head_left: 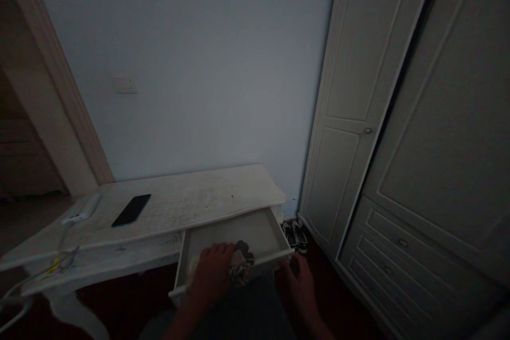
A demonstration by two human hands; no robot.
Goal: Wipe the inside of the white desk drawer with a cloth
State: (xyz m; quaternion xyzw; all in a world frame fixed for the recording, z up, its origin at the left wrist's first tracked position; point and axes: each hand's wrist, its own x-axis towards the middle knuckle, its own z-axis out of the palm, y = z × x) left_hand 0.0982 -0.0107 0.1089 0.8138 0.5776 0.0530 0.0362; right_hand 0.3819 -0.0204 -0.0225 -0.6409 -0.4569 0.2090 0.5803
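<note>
A shallow drawer (235,228) is pulled out of the white table (199,191) toward me. My left hand (214,268) is over the drawer's front, its fingers curled around a small bunch of cloth. Patterned and dark grey fabric, which looks like scrunchies (240,265), sticks out to the right of it. Something pale shows at the hand's left side, too dim to name. My right hand (298,276) is at the drawer's right front corner, thumb and fingers bent against the edge. The picture is dark, so finger detail is poor.
A black phone (132,210) and a white power strip (82,209) with a cable lie on the tabletop's left. Shoes (295,236) stand on the dark red floor beside the table. A white wardrobe (346,117) with drawers rises at the right, and a wall is behind.
</note>
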